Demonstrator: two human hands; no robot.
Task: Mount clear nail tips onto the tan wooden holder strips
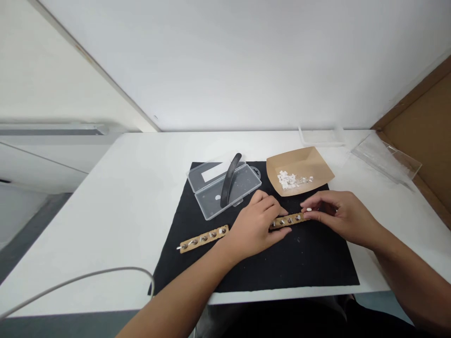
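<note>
My left hand (257,225) presses down on the studded wooden strip (287,220), fingers curled over it, on the black mat (282,267) covering the bench (123,211). My right hand (343,213) pinches a small white piece (309,209) at the strip's right end.

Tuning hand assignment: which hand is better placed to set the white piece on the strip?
Right, probably. The right hand pinches the white piece at the right end of the wooden strip; the left hand holds the strip's middle down.
</note>
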